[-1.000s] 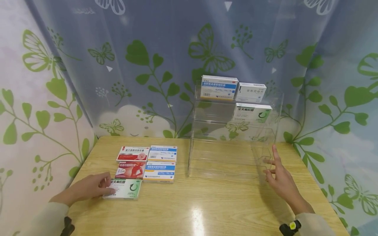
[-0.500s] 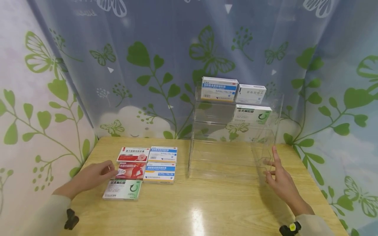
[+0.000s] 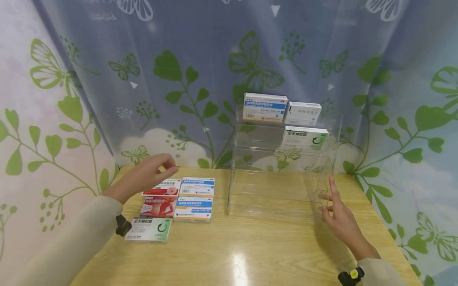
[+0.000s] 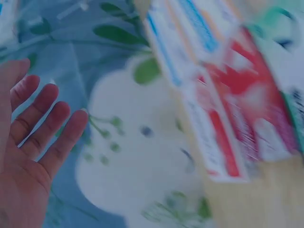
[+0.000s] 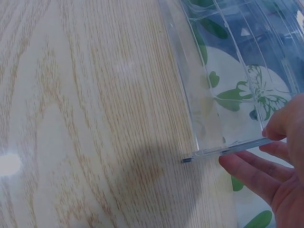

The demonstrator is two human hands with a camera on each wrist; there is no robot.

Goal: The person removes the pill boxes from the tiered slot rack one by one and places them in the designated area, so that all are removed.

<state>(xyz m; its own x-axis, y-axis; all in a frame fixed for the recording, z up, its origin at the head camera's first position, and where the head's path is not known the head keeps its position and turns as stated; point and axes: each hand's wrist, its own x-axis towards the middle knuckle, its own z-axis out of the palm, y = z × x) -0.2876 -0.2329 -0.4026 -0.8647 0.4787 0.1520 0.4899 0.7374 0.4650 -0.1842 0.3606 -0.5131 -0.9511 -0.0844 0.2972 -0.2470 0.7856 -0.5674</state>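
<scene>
My left hand (image 3: 152, 173) hovers over the back-left medicine boxes, fingers loosely bent; the left wrist view shows nothing in its palm. Beneath it the white-and-red box (image 3: 162, 188) is partly hidden. In front of that lie a red box (image 3: 158, 207) and a white-and-green box (image 3: 148, 229). Two blue-and-white boxes, one behind (image 3: 197, 187) and one in front (image 3: 193, 209), lie to their right. My right hand (image 3: 345, 222) pinches the right side panel of a clear tiered display stand (image 3: 272, 202), thumb and fingers on opposite sides of it in the right wrist view.
On the stand's top tier stand a blue-and-white box (image 3: 264, 108) and a smaller white box (image 3: 303, 114). Another white-and-green box (image 3: 305, 138) stands one tier below, at the right. Patterned curtain (image 3: 200, 79) surrounds the wooden table (image 3: 214, 250).
My left hand has lifted off the white-and-green box on the table and moved back and right, above the white-and-red box. My right hand stays at the stand.
</scene>
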